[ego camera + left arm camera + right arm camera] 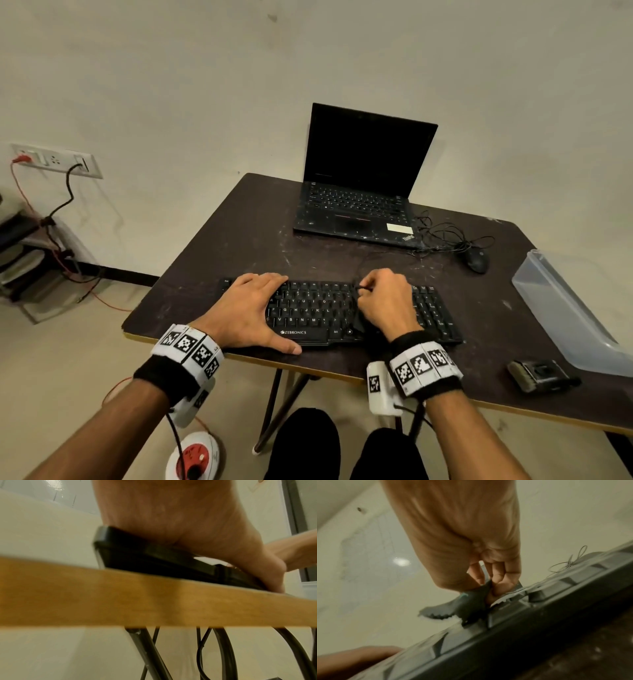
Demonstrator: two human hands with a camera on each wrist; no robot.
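Note:
A black Zebronics keyboard [318, 308] lies near the front edge of the dark table [239, 240]. My left hand [250, 308] lies flat on the keyboard's left part, fingers straight and thumb along its front edge; the left wrist view shows the palm [171, 520] pressing on the keyboard [154, 559]. My right hand [383, 298] is curled over the keyboard's middle and grips a dark cloth [361, 323]. In the right wrist view the fingers [494, 574] pinch that cloth [464, 607], which has a zigzag edge and touches the keys [505, 635].
An open black laptop [359, 192] with a dark screen stands at the back. A wired mouse [476, 259] and its tangled cable lie to its right. A clear plastic container [565, 308] and a small dark device [537, 375] are at the right. A cable reel [193, 455] sits on the floor.

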